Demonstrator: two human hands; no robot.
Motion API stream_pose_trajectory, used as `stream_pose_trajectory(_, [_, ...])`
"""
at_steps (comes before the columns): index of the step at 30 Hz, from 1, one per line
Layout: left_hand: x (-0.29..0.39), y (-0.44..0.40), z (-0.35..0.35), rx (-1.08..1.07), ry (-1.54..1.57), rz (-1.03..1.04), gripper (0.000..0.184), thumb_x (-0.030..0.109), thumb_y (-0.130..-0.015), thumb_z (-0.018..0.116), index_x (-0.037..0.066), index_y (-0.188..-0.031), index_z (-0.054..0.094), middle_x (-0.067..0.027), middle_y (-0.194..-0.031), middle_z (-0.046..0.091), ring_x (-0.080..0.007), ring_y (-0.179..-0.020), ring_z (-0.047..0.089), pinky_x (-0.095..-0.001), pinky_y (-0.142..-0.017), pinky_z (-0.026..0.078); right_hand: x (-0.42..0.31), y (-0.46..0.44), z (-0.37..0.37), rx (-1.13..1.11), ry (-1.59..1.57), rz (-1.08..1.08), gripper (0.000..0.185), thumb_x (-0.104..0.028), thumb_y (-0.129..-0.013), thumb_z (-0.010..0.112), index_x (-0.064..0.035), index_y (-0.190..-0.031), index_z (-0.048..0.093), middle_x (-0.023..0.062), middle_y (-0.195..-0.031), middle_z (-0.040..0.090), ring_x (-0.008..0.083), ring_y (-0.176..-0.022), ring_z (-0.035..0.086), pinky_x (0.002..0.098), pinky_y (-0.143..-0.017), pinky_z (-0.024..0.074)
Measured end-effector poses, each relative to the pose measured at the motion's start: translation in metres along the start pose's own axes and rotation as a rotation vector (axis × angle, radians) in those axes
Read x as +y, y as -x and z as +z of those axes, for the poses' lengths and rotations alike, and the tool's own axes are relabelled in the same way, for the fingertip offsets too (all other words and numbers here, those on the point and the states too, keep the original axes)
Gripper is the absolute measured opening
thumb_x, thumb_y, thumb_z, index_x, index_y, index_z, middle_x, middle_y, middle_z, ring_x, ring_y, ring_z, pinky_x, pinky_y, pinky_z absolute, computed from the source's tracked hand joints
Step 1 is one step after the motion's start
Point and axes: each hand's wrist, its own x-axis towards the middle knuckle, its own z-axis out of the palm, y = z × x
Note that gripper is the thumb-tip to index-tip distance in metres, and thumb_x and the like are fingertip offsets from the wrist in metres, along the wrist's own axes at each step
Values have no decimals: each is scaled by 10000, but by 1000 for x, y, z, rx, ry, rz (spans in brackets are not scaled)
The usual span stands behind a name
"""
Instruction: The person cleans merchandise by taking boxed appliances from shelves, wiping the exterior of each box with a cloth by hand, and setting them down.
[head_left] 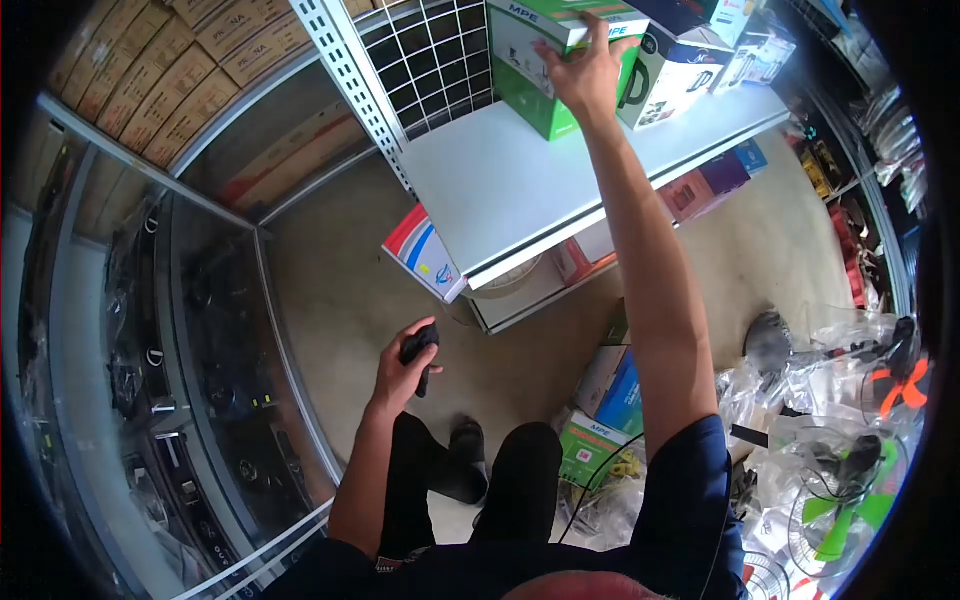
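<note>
My right hand [590,78] reaches up to the shelf and grips the near upper corner of a green and white MPE box [522,72], its fingers spread over the edge. This carton stands on the white shelf [490,185] against the wire grid. Lower down on the left, my left hand [405,368] is closed around a small black object [418,345]; its kind cannot be made out. To the right of the green carton stands a white and black appliance box [672,78].
A red, white and blue box [424,252] sticks out beside the shelf's left end. Glass cabinets [225,330] line the left side, below stacked brown cartons [165,80]. More boxes [590,445] sit on the floor, and plastic-wrapped fans [840,500] crowd the lower right.
</note>
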Motion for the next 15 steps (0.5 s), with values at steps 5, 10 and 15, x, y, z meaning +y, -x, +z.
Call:
stream_pose_trajectory(5, [30, 35, -34, 85, 71, 0, 444, 13, -1001, 679, 95, -1435, 636, -87, -1324, 602, -183, -1142, 623, -372, -826, 666, -10, 8, -64, -95, -141, -50, 806, -276, -818, 931, -176, -1476, 477, 235, -1234, 691, 379, -1139, 710, 430, -951, 603])
stream_pose_trajectory(10, [72, 46, -51, 45, -22, 198, 445, 129, -1029, 653, 72, -1467, 593, -142, -1399, 589, -253, -1216, 620, -454, -858, 650, -42, 64, -165, -183, -532, 153, 758, -39, -891, 860, -18, -1508, 421, 194, -1232, 695, 260, -1093, 733, 365, -909, 631])
stream_pose_trajectory(15, [67, 10, -36, -119, 106, 446, 453, 124, -1057, 605, -5, -1486, 536, -160, -1432, 578, -275, -1259, 610, -461, -930, 639, -78, 139, -279, -175, -510, 21, 766, -18, -918, 808, 29, -1544, 369, 239, -1227, 693, 314, -1031, 764, 410, -942, 621])
